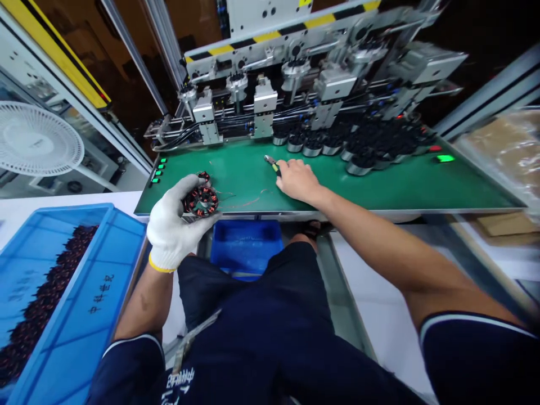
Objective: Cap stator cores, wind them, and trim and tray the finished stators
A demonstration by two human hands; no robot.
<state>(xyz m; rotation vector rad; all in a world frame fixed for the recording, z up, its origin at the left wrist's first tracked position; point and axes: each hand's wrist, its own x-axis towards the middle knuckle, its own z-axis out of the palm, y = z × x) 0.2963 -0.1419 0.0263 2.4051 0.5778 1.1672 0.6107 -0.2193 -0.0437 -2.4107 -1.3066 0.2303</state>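
My left hand (pixel 175 219), in a white knit glove with a yellow cuff, is closed around copper-wound motor stators (pixel 202 201). Two of them seem to be in its grasp, and thin wire ends trail from them to the right. On the green work surface (pixel 236 163), my bare right hand (pixel 298 179) is wrapped round a pair of cutting pliers (pixel 270 162). The jaws point away to the upper left, and most of the handles are hidden under the fingers. A loose bit of wire (pixel 253 201) lies between the hands.
Several finished-looking black and silver stators (pixel 358 163) crowd the back right. Behind stands a machine with metal clamps (pixel 264 104). A blue crate (pixel 113 270) with many wound parts is at left, a blue bin (pixel 247 244) below the edge, a white fan (pixel 37 140) far left.
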